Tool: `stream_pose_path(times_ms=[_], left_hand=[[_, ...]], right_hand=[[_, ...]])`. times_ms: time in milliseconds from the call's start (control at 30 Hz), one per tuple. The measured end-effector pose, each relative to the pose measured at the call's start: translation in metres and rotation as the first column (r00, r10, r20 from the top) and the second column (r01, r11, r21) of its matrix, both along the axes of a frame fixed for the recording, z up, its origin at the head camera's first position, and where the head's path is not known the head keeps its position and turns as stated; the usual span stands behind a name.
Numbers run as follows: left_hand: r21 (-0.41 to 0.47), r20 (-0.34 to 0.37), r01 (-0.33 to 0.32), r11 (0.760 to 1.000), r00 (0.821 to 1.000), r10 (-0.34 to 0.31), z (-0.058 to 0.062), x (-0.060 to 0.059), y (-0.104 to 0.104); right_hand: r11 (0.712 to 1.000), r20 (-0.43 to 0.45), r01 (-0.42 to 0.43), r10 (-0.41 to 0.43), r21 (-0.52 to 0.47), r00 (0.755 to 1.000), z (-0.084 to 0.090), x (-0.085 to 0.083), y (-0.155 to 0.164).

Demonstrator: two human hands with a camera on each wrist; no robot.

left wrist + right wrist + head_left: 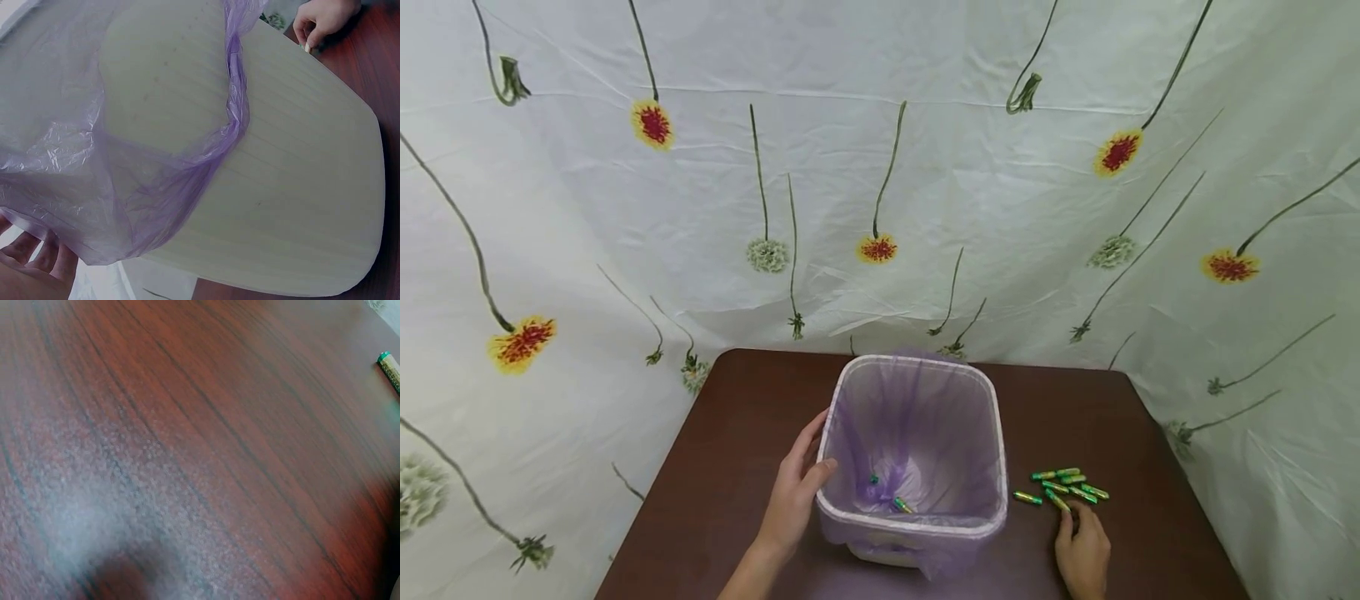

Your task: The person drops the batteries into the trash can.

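A white trash bin [917, 525] lined with a purple plastic bag [865, 417] stands on the table. My left hand [793, 492] grips its left rim, thumb over the edge and fingers outside; in the left wrist view the left hand [44, 265] lies against the bag's overhang. Inside the bin lie a green-and-gold battery [902, 505] and a small green end [874, 479], the rest of it hidden. To the right of the bin, my right hand [1084, 550] pinches a battery [1057, 499] at the near edge of a group of several similar batteries [1071, 479].
One battery [1027, 497] lies apart, between the bin and the group. The dark brown wooden table [760, 392] backs onto a white flowered cloth [820, 208] that hangs behind and on both sides. The right wrist view shows mostly tabletop [187, 437] and a battery [390, 370] at its edge.
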State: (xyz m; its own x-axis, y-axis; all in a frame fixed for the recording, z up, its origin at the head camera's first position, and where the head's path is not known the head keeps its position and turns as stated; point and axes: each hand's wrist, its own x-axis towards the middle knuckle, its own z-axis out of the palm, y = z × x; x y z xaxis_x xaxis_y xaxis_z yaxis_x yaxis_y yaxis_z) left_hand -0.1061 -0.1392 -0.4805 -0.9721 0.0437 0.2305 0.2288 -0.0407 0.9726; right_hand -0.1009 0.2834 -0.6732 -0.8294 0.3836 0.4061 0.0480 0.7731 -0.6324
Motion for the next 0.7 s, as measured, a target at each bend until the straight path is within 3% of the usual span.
stream_pose_path(times_ms=[367, 700], left_hand=[[-0.014, 0.031, 0.007, 1.0, 0.999, -0.006, -0.001, 0.001, 0.0], [0.002, 0.007, 0.001, 1.0, 1.0, -0.001, 0.0, 0.001, -0.001]], right_hand=[[0.994, 0.025, 0.061, -0.059, -0.095, 0.998, 0.009, 0.008, -0.001], [0.991, 0.026, -0.11, 0.112, -0.074, 0.993, 0.033, -0.009, 0.01]])
